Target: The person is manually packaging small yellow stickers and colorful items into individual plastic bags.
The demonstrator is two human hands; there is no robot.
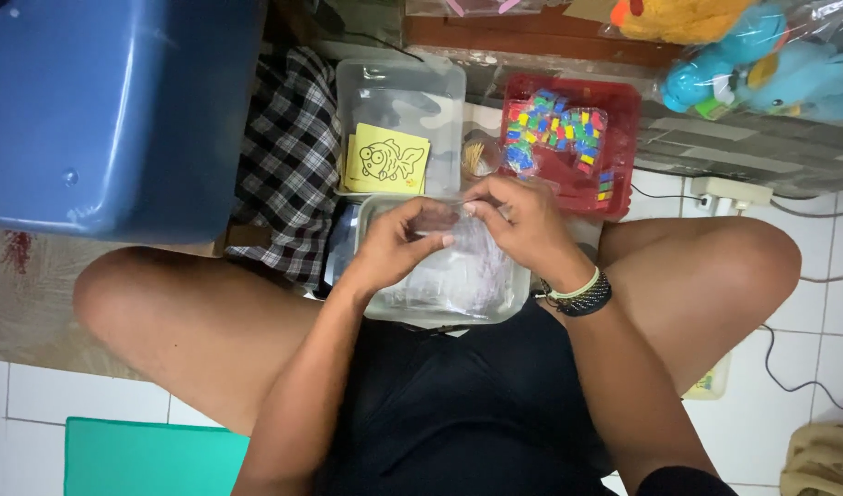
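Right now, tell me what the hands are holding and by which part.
Both hands, left hand and right hand, pinch a small clear plastic bag by its top edge, above the clear container of bags.

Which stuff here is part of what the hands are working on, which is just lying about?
In hand:
- left hand and right hand, both pinching a small clear plastic bag
- clear tub of bags beneath

Lying about:
- yellow fish card
- red tray of coloured blocks
- blue bin
- plush toys
- checked cloth
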